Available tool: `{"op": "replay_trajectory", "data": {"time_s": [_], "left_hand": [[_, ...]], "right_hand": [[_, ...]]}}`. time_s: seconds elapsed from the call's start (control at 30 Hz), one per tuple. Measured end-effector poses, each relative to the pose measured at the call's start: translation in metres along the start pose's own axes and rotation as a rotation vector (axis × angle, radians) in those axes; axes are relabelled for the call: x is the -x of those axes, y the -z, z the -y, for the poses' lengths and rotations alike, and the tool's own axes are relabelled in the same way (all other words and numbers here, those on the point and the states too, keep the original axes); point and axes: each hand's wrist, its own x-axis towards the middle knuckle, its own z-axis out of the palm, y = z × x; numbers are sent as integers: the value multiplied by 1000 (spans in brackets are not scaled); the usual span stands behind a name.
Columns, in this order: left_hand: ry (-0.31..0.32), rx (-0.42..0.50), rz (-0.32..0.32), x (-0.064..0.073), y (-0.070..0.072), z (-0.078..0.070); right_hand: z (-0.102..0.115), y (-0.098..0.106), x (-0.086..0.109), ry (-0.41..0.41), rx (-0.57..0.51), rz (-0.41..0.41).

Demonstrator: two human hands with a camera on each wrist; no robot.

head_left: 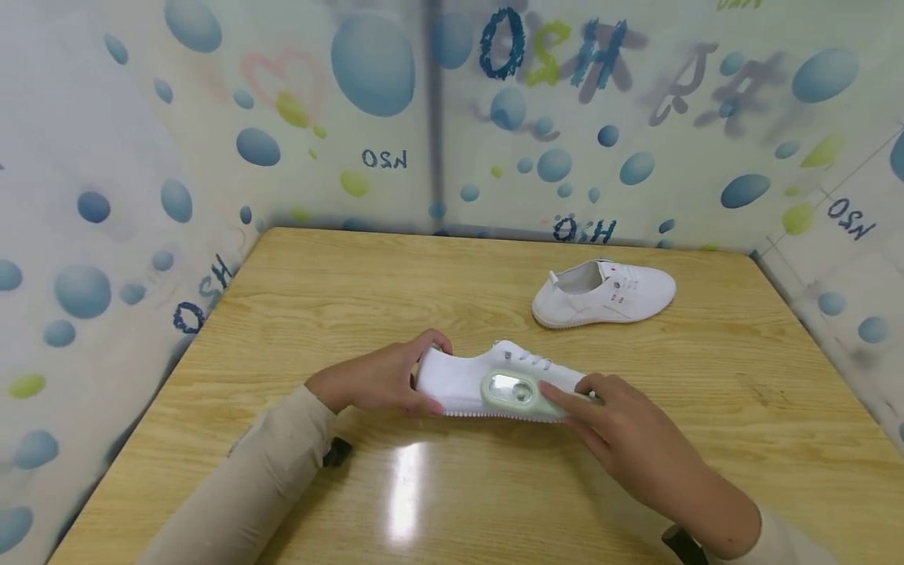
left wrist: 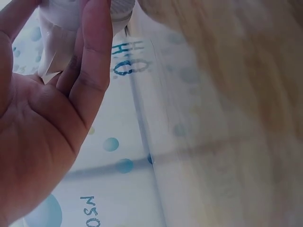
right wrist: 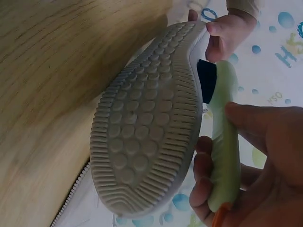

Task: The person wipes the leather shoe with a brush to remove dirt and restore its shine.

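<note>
A white lace-up shoe [head_left: 459, 380] is held tilted above the table, its side facing up in the head view. My left hand [head_left: 384, 380] grips it by the heel, thumb and fingers on either side. In my right hand [head_left: 628, 431] is a pale green brush [right wrist: 225, 142] with a clear oval window on its back. Its dark bristles [right wrist: 207, 80] meet the shoe's side in the right wrist view. That view also shows the studded sole [right wrist: 142, 123]. The left wrist view catches only a small part of the shoe, at its top.
A second white shoe [head_left: 607, 294] stands upright at the back right of the wooden table [head_left: 367, 290]. Walls with a blue bubble print [head_left: 466, 118] enclose the table at the back and sides. An orange piece [right wrist: 221, 216] shows at the brush's lower end.
</note>
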Motion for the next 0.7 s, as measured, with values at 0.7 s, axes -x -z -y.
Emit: {"op": "replay_trajectory", "data": {"time_s": [0.7], "left_hand": [[-42, -478, -216, 0, -8, -13]], "right_hand": [[-54, -2, 32, -227, -226, 249]]}}
